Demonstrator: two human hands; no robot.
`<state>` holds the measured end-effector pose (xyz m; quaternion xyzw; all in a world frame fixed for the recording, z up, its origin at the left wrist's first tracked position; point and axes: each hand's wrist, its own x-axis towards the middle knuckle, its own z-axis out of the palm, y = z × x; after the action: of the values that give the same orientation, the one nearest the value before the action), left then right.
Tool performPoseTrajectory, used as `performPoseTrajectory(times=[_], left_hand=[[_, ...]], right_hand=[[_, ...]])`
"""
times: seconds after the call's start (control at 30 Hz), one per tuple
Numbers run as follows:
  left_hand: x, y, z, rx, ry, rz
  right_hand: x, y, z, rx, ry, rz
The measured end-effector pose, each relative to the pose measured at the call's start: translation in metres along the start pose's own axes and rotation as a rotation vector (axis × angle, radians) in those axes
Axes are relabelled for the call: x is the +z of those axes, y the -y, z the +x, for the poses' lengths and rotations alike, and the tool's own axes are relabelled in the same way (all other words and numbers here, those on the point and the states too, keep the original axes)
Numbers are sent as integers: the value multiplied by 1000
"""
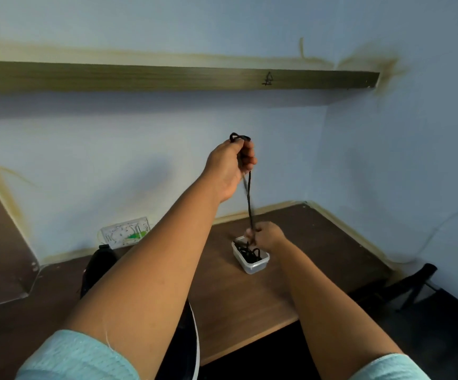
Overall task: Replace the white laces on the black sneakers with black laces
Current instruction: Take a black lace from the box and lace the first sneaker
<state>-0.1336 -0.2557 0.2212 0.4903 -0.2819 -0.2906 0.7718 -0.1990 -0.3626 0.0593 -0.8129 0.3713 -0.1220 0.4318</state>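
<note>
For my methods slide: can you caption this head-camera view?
Left hand lifts a black lace from the plastic container while the right hand pinches it lower down.

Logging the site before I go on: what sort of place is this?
Probably a home room corner: a brown wooden desk against painted blue walls, a wooden wall shelf above, and a wall socket by the desk.

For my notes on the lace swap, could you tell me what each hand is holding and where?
Both hold one black lace: the left hand grips its looped top end, and the right hand pinches it lower, just above the plastic container.
</note>
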Motion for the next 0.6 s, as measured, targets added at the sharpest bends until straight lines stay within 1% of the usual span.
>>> performPoseTrajectory(times=[0.03, 0.1, 0.17, 0.2, 0.23, 0.27, 0.33, 0.4, 0.43, 0.47, 0.5, 0.57, 0.6], left_hand=[[-3, 3, 2, 18, -10, 154], [-14, 13, 4, 56, -34, 605], [-26, 30, 5, 19, 32, 1051], [-30, 39, 4, -25, 94, 1184], [-31, 46, 4, -64, 138, 1223], [-30, 52, 3, -79, 156, 1181], [-23, 55, 1, -131, 128, 974], [-19, 51, 6, -98, 45, 781], [-16, 46, 9, -66, 1, 640], [-14, 39, 11, -40, -21, 480], [-9, 29, 11, -25, -31, 316], [1, 5, 8, -9, -8, 3], [6, -7, 5, 3, 26, -118]], right_hand=[[-3, 4, 1, 29, -67, 112], [-16, 22, 2, 2, -200, 300], [-31, 50, -1, -106, -217, 463], [-38, 65, -5, -176, -190, 517], [-45, 79, -12, -247, -149, 546], [-50, 90, -19, -308, -106, 556], [-58, 103, -27, -371, -97, 513], [-61, 96, -27, -352, -181, 456], [-60, 87, -25, -316, -214, 435], [-57, 75, -21, -268, -208, 402], [-52, 64, -20, -228, -139, 340], [-35, 49, -23, -170, 70, 127], [-24, 43, -25, -150, 120, 28]])
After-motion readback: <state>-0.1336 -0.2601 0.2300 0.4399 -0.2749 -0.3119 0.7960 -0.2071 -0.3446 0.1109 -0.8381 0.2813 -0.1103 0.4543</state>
